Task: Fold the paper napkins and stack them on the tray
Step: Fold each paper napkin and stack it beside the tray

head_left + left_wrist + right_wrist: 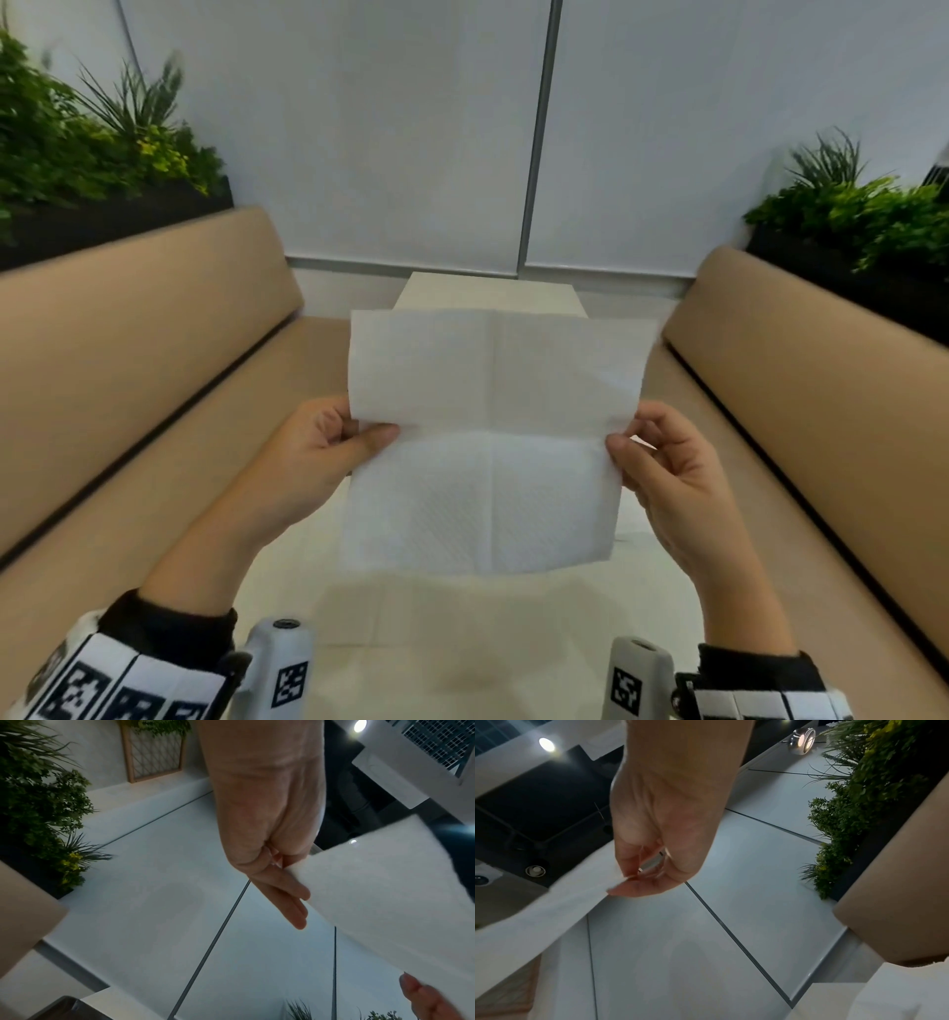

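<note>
A white paper napkin [490,442] hangs unfolded in the air in front of me, with crease lines crossing at its middle. My left hand [328,452] pinches its left edge at the horizontal crease, thumb in front. My right hand [662,462] pinches the right edge at the same height. In the left wrist view the napkin [390,894] lies against the left hand's fingers [290,902]. In the right wrist view the napkin [552,906] runs off to the left from the right hand's fingertips [628,888]. No tray shows in any view.
A pale table [452,642] stretches below the napkin toward a white wall. Tan bench seats [128,349] flank it on both sides, the right one [821,370] close by. Planters with green plants [77,144] sit behind both backrests.
</note>
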Demonstrator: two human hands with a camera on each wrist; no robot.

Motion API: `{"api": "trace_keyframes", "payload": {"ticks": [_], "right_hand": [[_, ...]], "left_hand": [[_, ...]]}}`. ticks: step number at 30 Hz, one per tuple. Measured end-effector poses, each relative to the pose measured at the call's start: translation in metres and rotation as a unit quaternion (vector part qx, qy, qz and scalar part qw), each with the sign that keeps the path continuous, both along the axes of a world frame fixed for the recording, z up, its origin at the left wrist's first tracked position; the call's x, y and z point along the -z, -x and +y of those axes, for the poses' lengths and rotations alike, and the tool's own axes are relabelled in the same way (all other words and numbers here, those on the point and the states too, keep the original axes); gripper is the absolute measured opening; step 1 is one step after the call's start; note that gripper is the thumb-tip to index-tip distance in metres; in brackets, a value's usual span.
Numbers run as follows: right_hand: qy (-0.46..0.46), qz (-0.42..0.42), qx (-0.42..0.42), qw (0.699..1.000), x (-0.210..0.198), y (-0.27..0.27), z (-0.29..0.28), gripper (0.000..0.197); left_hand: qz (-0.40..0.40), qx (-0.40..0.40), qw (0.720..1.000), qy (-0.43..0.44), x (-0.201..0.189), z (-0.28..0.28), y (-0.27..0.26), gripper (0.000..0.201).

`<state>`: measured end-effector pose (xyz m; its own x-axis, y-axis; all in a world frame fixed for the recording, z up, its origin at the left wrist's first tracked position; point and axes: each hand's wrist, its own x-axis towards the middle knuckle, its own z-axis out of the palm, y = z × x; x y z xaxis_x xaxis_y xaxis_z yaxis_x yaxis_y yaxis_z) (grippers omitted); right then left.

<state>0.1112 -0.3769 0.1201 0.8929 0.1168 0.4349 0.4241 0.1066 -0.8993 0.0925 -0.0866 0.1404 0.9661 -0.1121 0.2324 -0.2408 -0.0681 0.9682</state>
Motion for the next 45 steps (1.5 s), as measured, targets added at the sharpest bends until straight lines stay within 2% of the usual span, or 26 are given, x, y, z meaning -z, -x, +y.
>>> {"api": "trace_keyframes", "payload": {"ticks": [2, 5, 7, 8, 12, 15, 17, 19, 23, 26, 28, 32, 35, 38, 42, 45], "right_hand": [[-0.014, 0.021, -0.026, 0.999, 0.002, 0.000, 0.000, 0.021], [0.004, 0.031, -0.037, 0.999, 0.001, 0.002, 0.001, 0.009], [0.009, 0.033, -0.035, 0.999, 0.004, 0.002, 0.000, 0.033], [0.007, 0.042, -0.033, 0.999, 0.004, 0.002, 0.001, 0.041], [0.035, 0.057, -0.036, 0.997, 0.007, 0.001, 0.001, 0.048], [0.051, 0.063, -0.078, 0.994, 0.008, 0.002, -0.003, 0.050], [0.082, 0.046, -0.112, 0.989, 0.007, 0.001, -0.005, 0.040], [0.171, -0.005, -0.149, 0.974, -0.005, 0.001, 0.001, 0.035], [0.345, -0.094, -0.211, 0.910, -0.030, -0.002, 0.039, 0.026], [0.382, -0.069, -0.189, 0.902, -0.030, -0.009, 0.052, 0.025], [0.393, -0.046, -0.184, 0.900, -0.025, -0.014, 0.046, 0.024], [0.383, 0.015, -0.169, 0.908, -0.009, -0.025, 0.017, 0.023], [0.396, 0.050, -0.149, 0.905, 0.014, -0.031, -0.010, 0.013], [0.357, 0.118, -0.112, 0.920, 0.042, -0.037, -0.038, 0.009], [0.302, 0.207, -0.031, 0.930, 0.069, -0.047, -0.083, 0.025], [0.222, 0.248, 0.047, 0.942, 0.075, -0.064, -0.110, 0.025]], "left_hand": [[-0.001, 0.006, 1.000, 0.016, 0.002, 0.003, 0.001, 0.019], [-0.008, 0.018, 0.999, 0.040, 0.005, 0.006, 0.004, 0.018], [-0.011, 0.021, 0.999, 0.046, 0.006, 0.008, 0.006, 0.006], [-0.001, 0.019, 0.999, 0.045, 0.005, 0.007, 0.007, 0.012], [0.037, -0.003, 0.998, 0.060, 0.001, 0.009, 0.007, 0.033], [0.019, 0.029, 0.996, 0.081, -0.005, 0.010, 0.006, 0.027], [-0.014, 0.020, 1.000, 0.007, -0.008, 0.008, 0.005, 0.019], [-0.039, 0.036, 0.995, -0.084, -0.015, -0.002, 0.003, 0.004], [-0.104, 0.083, 0.942, -0.307, -0.030, -0.018, -0.005, 0.021], [-0.113, 0.092, 0.928, -0.342, -0.037, -0.028, -0.010, 0.025], [-0.115, 0.075, 0.929, -0.345, -0.038, -0.031, -0.012, 0.025], [-0.109, 0.032, 0.947, -0.301, -0.034, -0.027, -0.021, 0.029], [-0.076, 0.015, 0.963, -0.258, -0.028, -0.027, -0.028, 0.029], [-0.014, 0.017, 0.972, -0.232, -0.011, -0.032, -0.043, 0.032], [0.124, 0.057, 0.976, -0.168, 0.027, -0.056, -0.072, 0.035], [0.159, 0.057, 0.978, -0.126, 0.065, -0.090, -0.100, 0.031]]}}
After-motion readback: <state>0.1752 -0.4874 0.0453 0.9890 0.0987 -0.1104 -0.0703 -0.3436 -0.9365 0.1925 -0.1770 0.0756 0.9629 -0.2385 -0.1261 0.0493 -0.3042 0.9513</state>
